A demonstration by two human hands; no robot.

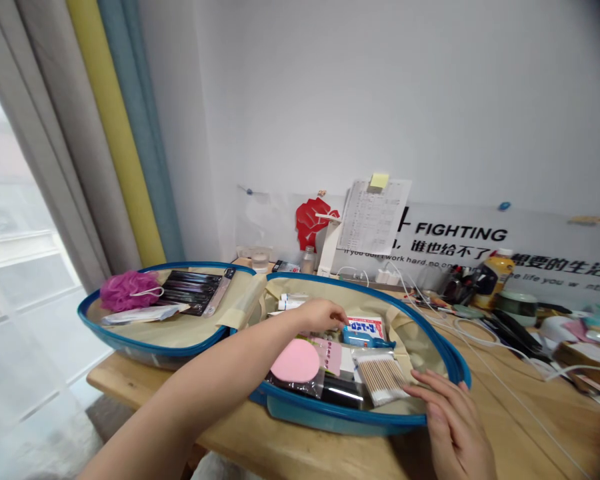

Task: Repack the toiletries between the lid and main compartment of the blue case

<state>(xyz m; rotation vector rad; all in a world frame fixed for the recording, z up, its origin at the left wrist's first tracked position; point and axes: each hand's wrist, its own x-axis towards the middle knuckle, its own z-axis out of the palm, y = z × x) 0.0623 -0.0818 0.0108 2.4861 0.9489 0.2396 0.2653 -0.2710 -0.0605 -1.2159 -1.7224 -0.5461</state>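
Note:
An open travel case with blue trim (180, 348) and beige lining lies on the desk. Over its right half reaches my left hand (324, 315), fingers curled down beside a small blue bottle (360, 339) and a white box with red and blue print (375, 325); whatever its fingertips grip is hidden. My right hand (457, 423) is at the near right rim, fingers stretched out, fingertips close to a pack of cotton swabs (381, 375). Left of the swabs are a round pink sponge (295, 361) and a dark flat packet (343, 391). White tubes (291, 303) lie farther back.
In the case's left half sit a purple bath puff (127, 291), a pack of dark brushes (193, 290) and a white packet (145, 313). The wooden desk (525, 413) bears white cables, a yellow bottle (495, 277) and clutter at right. A folded white lamp (329, 247) stands behind.

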